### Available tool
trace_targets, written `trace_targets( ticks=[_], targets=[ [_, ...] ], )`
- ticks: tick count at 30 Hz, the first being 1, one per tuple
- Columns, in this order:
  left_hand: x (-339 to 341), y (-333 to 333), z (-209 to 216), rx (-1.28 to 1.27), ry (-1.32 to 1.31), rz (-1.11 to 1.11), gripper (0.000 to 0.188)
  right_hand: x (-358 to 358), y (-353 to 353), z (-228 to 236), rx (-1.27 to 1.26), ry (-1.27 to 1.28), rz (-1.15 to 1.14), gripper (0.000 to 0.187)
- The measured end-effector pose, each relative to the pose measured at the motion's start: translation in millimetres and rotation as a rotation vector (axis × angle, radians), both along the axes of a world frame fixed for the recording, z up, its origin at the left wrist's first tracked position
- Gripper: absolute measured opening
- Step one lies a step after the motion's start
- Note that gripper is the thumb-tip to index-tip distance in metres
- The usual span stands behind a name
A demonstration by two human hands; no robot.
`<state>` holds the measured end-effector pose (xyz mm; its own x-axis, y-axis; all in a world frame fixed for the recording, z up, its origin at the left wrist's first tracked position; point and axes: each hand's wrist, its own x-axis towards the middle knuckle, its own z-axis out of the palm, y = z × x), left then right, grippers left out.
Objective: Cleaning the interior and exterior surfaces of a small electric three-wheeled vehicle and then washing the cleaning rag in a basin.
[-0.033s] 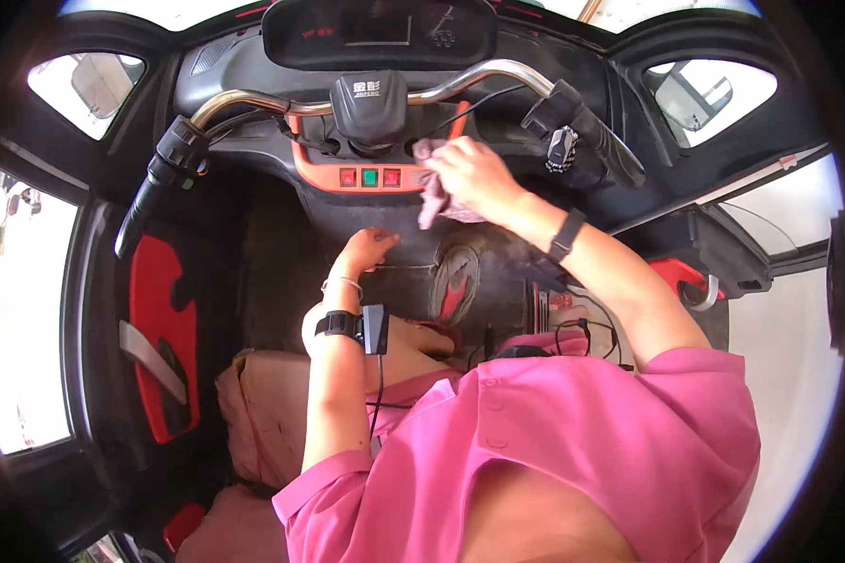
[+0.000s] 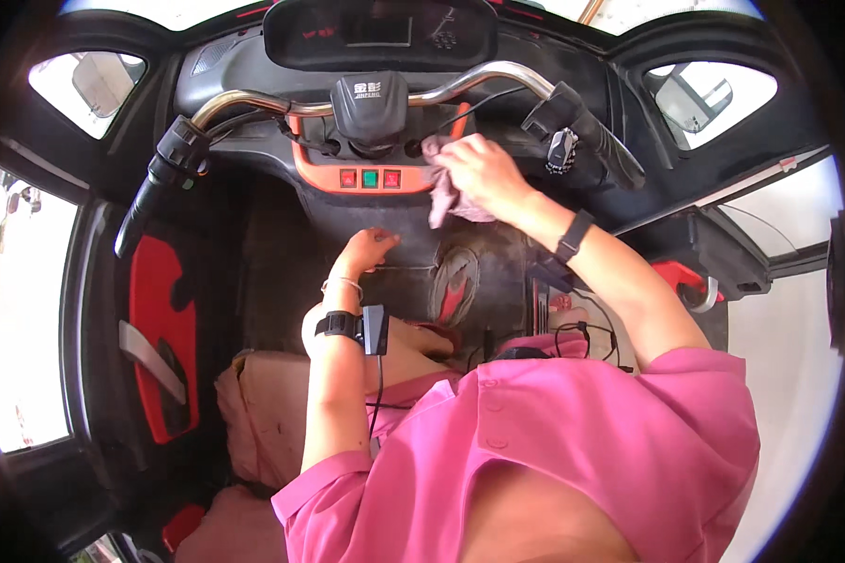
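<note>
Cloth (image 2: 451, 201), pinkish, upper centre of frame, bunched in the right grip (image 2: 486, 176), loose end hanging beside the orange panel (image 2: 321, 175); left grip (image 2: 366, 250), mid-frame, curled, contents indiscernible; possible hazard: red switch (image 2: 392, 178) accidentally pressed by a leftward sweep.

Small enclosed vehicle cab (image 2: 723, 178)

Standing in here, I see a chrome handlebar (image 2: 438, 95) with black grips (image 2: 139, 211), wide instrument panel (image 2: 380, 36) beyond it, coloured switches (image 2: 370, 178) below. Side mirrors (image 2: 103, 86) outside both corner windows (image 2: 49, 79). Red panel (image 2: 155, 300) plus pale grab handle (image 2: 153, 363) on left door (image 2: 105, 403).
</note>
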<state>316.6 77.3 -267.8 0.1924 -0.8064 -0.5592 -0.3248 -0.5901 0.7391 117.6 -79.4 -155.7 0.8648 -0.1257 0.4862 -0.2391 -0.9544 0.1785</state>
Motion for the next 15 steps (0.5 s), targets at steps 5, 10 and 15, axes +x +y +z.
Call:
trace_targets(
  ticks=[5,10,15],
  targets=[
    [-7.2,-10.8,-8.7,-0.058,-0.005,-0.032,0.047,-5.2,-71.3,-9.1,0.205,-0.090,-0.171,0.020],
    [-0.8,-8.9,-9.5,0.002,-0.008,-0.063,0.050,34.7,-60.2,1.0,0.040,-0.123,-0.124,0.023],
    [1.2,-4.7,-9.6,-0.012,0.001,-0.022,0.050,36.4,-60.6,-8.3,0.095,-0.037,-0.236,0.024]
  ],
)
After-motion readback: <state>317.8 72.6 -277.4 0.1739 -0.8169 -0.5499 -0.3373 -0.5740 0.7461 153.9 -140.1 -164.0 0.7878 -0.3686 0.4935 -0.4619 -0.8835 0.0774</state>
